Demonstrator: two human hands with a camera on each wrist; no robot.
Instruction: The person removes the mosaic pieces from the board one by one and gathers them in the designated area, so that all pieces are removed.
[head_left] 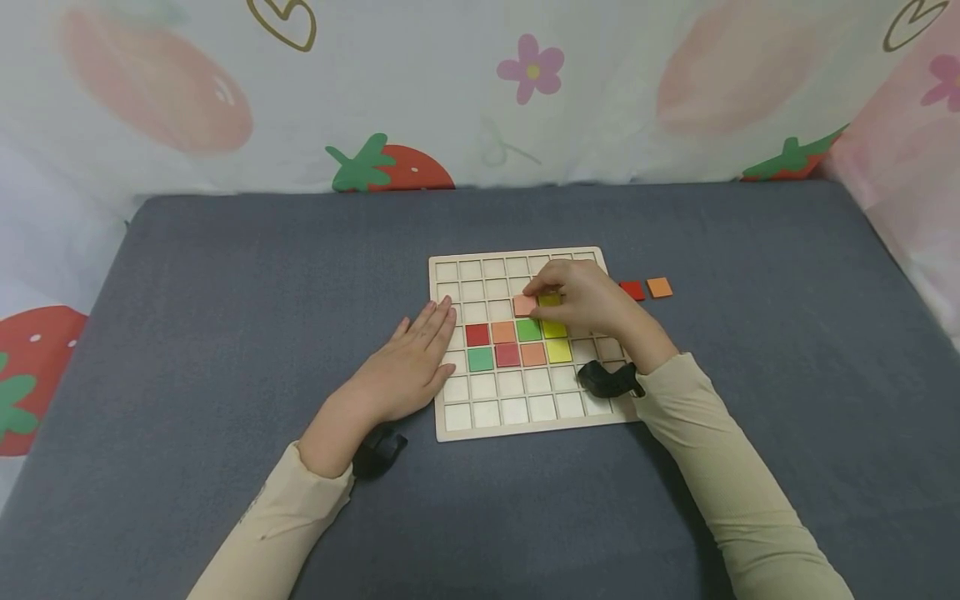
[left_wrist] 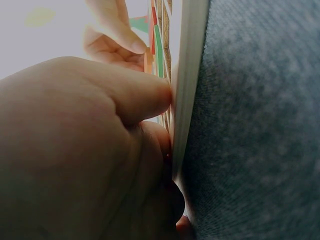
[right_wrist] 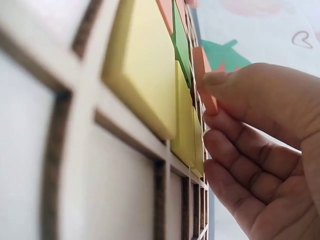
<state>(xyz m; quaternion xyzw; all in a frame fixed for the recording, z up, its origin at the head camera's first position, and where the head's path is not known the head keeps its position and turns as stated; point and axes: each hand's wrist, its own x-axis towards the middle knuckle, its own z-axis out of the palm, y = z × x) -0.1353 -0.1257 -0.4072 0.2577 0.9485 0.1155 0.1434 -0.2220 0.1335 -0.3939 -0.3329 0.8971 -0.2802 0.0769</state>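
A pale wooden grid board (head_left: pixel 536 427) lies on the table. My left hand (head_left: pixel 401 367) rests along its left edge with the fingers straight; in the left wrist view, the thumb (left_wrist: pixel 145 97) touches the rim. Over the upper middle of the grid, my right hand (head_left: pixel 588 300) pinches a salmon square tile (right_wrist: pixel 201 80) between thumb and fingertips. The tile appears tilted and raised from the board. Just below it sits a green tile (head_left: pixel 528 331). Yellow tiles (head_left: pixel 558 350) form a column beside it, partly hidden by the right hand. Red, orange, green and salmon tiles fill nearby cells.
A loose red tile (head_left: pixel 632 290) and an orange tile (head_left: pixel 660 287) lie on the grey tablecloth (head_left: pixel 225 333) right of the board. A printed curtain (head_left: pixel 420 83) hangs behind the table's far edge. Each wrist wears a black camera strap (head_left: pixel 378 452).
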